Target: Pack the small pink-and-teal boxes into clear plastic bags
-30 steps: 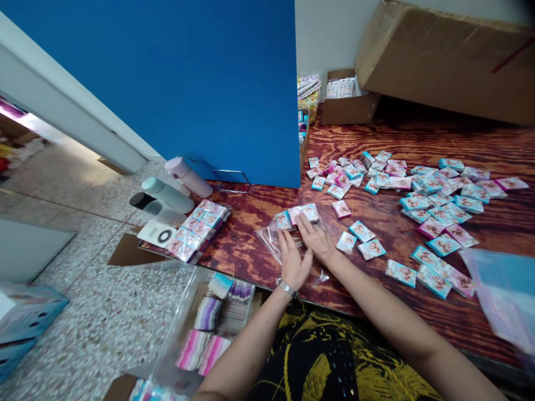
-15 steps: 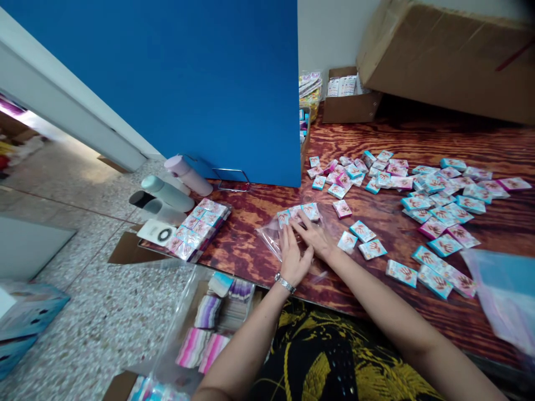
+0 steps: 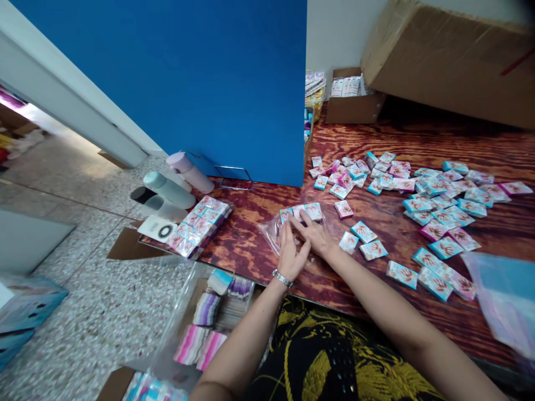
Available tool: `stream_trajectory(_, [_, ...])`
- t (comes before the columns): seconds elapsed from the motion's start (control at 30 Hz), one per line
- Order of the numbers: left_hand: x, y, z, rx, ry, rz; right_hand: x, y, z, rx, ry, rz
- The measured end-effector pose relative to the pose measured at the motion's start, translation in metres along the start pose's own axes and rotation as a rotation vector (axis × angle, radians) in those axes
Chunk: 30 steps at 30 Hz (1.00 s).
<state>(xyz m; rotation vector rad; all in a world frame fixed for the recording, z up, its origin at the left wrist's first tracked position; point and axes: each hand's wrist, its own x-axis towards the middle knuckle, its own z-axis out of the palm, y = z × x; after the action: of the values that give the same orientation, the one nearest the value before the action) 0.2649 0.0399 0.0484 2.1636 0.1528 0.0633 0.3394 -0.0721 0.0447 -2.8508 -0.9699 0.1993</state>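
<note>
A clear plastic bag [image 3: 273, 236] with small pink and teal packets [image 3: 300, 213] inside is lying flat on the wooden board [image 3: 376, 139], near its front edge and just before the blue panel [image 3: 188, 72]. The bag is pressed down by the left hand [image 3: 290, 253], which lies flat with the fingers spread and nothing gripped. The right hand [image 3: 314, 234] is laid beside it, touching it, with open fingers resting on the packets in the bag. Many loose packets [image 3: 430, 200] are scattered on the board to the right. A filled bag of packets [image 3: 200, 225] is seen at the left edge of the board, near some pastel bottles [image 3: 171, 186]. A cardboard box [image 3: 451, 55] stands behind.
</note>
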Motion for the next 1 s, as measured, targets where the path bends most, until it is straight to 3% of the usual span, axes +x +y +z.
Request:
stream_trajectory(0.3, [-0.002, -0.025, 0.005, -0.018, 0.257, 0.071, 0.004, -0.015, 0.001, -0.156, 0.073, 0.036])
stream_trajectory(0.7, [-0.002, -0.031, 0.015, 0.245, 0.009, 0.094, 0.004, -0.009, 0.006, -0.139, 0.072, 0.060])
stream_trajectory(1.0, [0.000, -0.026, 0.015, 0.182, 0.069, 0.070, 0.000, -0.007, 0.003, -0.121, 0.066, 0.076])
